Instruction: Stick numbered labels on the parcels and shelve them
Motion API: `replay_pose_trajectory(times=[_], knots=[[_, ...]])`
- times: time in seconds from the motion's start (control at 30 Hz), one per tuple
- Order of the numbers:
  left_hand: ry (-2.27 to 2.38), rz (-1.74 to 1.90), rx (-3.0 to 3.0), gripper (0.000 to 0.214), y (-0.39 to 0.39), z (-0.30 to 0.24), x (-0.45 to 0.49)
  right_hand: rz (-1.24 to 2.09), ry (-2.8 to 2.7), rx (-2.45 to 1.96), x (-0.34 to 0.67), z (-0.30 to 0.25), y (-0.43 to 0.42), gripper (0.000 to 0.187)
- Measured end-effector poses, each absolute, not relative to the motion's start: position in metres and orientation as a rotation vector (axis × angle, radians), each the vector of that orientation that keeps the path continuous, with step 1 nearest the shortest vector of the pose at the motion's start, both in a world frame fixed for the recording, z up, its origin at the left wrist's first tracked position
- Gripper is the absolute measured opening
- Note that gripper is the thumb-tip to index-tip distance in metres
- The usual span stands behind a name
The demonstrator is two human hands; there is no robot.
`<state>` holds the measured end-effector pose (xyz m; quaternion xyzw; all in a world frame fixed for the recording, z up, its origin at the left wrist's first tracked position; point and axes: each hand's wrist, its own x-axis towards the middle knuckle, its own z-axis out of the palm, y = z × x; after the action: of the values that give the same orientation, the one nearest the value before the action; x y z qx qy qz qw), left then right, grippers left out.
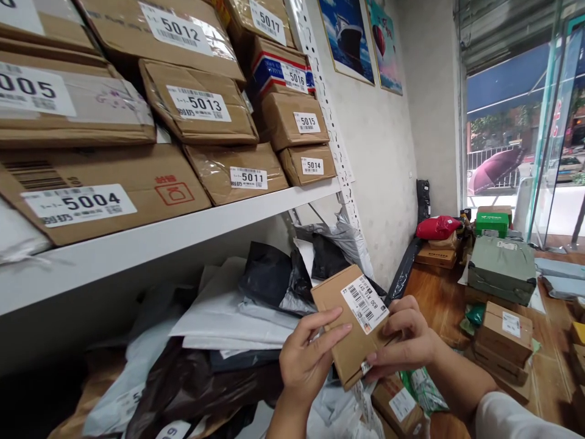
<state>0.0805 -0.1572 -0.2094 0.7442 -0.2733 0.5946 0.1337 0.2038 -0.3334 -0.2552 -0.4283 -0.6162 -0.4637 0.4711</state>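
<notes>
Head view: mailer bags behind carton, below shelf

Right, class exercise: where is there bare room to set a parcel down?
The wooden floor has a bare patch between the long black parcel and the greenish case, and a strip right of the stacked brown boxes. Crowded: the white shelf, packed with numbered boxes, and the heap of bags below.

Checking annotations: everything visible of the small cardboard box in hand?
The small cardboard box, flat and brown, looks closed. Its face bears a white label with barcodes and "830 X16 SY1"; a smaller white patch shows at the near edge. It's tilted before heaped bags, gripped by left hand and right hand on opposite sides.
</notes>
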Motion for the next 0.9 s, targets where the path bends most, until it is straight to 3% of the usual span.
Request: replay_pose_trajectory(times=[0.1, 0.27, 0.47, 0.77, 0.9], knots=[[-0.749, 1.703, 2.099, 0.023, -0.161, -0.209, 0.085, -1.169, -1.541, -0.815, 0.202, -0.231, -0.343, 0.034], [-0.590, 1.557, 2.105, 0.019, -0.163, -0.206, 0.094, -1.035, -1.584, -0.812, 0.213, -0.213, -0.348, 0.032], [-0.416, 1.253, 2.101, 0.022, -0.162, -0.206, 0.101, -0.988, -1.570, -0.851, 0.227, -0.213, -0.345, 0.042], [-0.218, 0.971, 2.007, 0.017, -0.168, -0.209, 0.109, -0.906, -1.447, -1.031, 0.242, -0.220, -0.340, 0.039], [-0.088, 0.846, 1.977, 0.028, -0.171, -0.212, 0.112, -0.826, -1.396, -1.057, 0.248, -0.221, -0.336, 0.036]])
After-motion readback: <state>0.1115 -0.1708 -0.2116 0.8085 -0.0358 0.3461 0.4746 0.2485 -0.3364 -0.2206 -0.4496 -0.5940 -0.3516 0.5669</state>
